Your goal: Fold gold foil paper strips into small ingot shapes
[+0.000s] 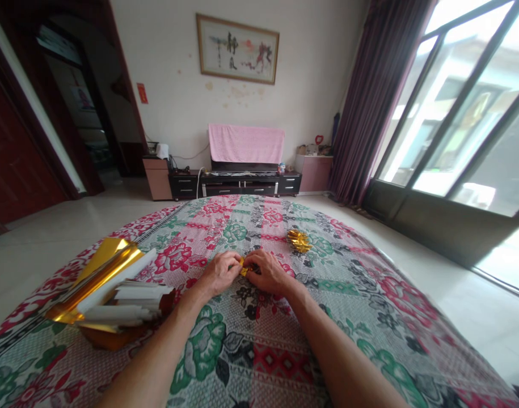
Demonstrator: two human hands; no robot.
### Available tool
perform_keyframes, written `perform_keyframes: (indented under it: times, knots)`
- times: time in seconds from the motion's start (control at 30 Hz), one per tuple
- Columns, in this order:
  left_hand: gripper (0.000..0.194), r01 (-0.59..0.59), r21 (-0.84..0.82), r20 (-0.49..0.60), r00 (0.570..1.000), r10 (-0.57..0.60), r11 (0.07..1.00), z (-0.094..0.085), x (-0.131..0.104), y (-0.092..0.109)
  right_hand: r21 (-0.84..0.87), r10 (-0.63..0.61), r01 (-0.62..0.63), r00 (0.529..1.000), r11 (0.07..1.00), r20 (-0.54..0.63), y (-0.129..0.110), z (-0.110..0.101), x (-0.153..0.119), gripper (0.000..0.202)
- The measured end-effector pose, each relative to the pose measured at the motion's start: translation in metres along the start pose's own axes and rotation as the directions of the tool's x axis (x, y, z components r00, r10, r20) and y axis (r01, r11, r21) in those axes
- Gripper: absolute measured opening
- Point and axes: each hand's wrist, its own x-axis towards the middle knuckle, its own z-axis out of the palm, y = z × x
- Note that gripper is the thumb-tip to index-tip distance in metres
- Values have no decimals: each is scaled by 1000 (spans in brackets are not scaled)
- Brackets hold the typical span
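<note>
Over the middle of the patterned cloth, my left hand (223,273) and my right hand (268,271) meet at a small piece of gold foil paper (244,271). Fingers of both hands are closed on it, and they hide most of its shape. Beyond my right hand lies a small heap of folded gold foil pieces (299,241). To the left of my left forearm is a stack of gold foil sheets (110,277), partly rolled, with white backs showing. White-edged folded paper (135,297) rests beside and below it.
A floral cloth (285,323) covers the rounded table under my arms. Across the floor stand a low black cabinet (242,187) and a screen draped with a pink cloth (246,143). Purple curtains (370,102) hang beside large windows at the right.
</note>
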Motion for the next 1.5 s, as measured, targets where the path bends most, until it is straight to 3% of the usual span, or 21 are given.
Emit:
perform_keyframes:
  times: [0.1,0.5,0.73,1.27,1.5]
  knots:
    - [15,-14,-37,-6,1000,14,999,-1,-1,0,0,-6,6,1000,1000,1,0,0,0,18]
    - [13,38,91,-10,999,-37,995,3,1,6,-13,-28,28,1000,1000,-10,4,3,0,13]
    - [1,51,81,-31,998,-49,995,6,0,2,-6,-17,17,1000,1000,-9,3,2,0,16]
    - [11,75,-32,-15,997,-75,997,10,5,-5,-3,15,-15,1000,1000,24,-2,-1,1,20]
    - [7,192,21,-30,981,-192,981,6,4,6,-38,68,-67,997,997,39,-5,-2,1,24]
